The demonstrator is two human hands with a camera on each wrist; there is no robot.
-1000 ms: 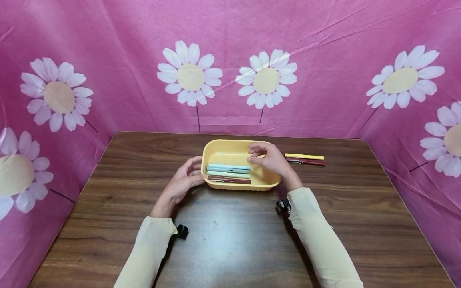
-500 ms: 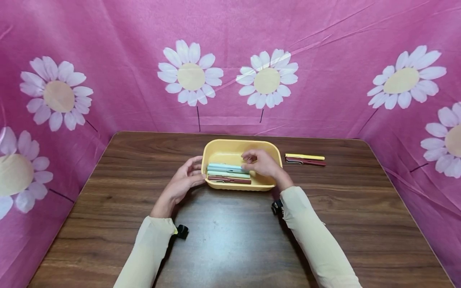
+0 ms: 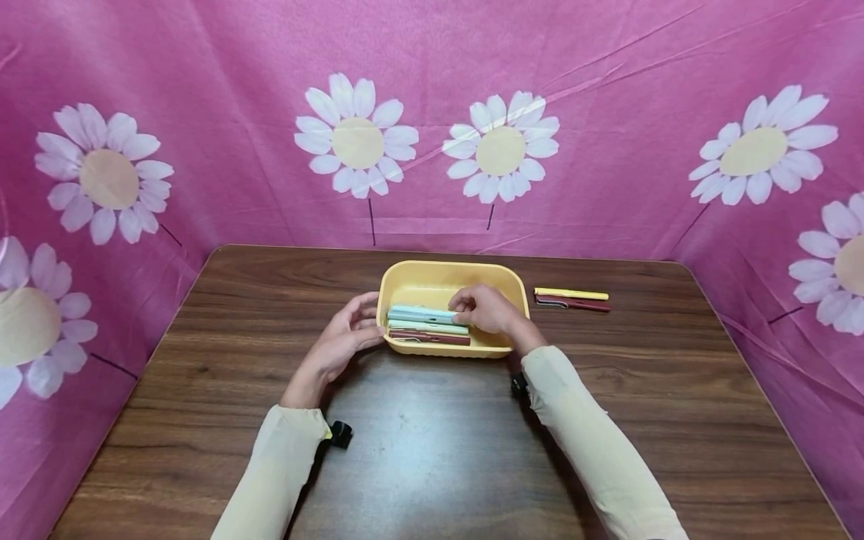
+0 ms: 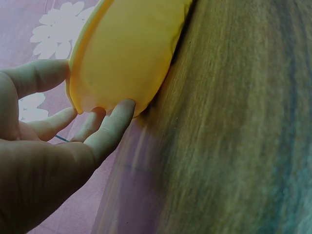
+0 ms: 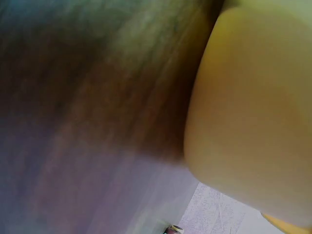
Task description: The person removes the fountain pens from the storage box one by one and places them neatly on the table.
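Note:
A yellow plastic tray (image 3: 432,275) sits near the table's far edge in the head view. In its left part several capped pens lie side by side: light blue, blue-green (image 3: 421,318), light green (image 3: 418,327) and dark red (image 3: 435,339). My right hand (image 3: 491,309) is inside the tray, thumb and forefinger pinching the right end of the blue-green pen; the fingertips partly hide it. My left hand (image 3: 347,337) touches the tray's left end from outside. In the left wrist view its spread fingers (image 4: 109,129) rest against the yellow wall, with one finger at the rim.
Right of the tray lie a yellow pen (image 3: 570,293) and a dark red pen (image 3: 574,304) on the brown wooden table (image 3: 418,450). A pink cloth (image 3: 432,45) with white flowers hangs behind and beside it. The right wrist view is blurred, mostly tray wall (image 5: 248,117).
My right hand has moved left and down inside the tray, from its right part to the ends of the pens, and its fingers have closed there. My left hand stays in place.

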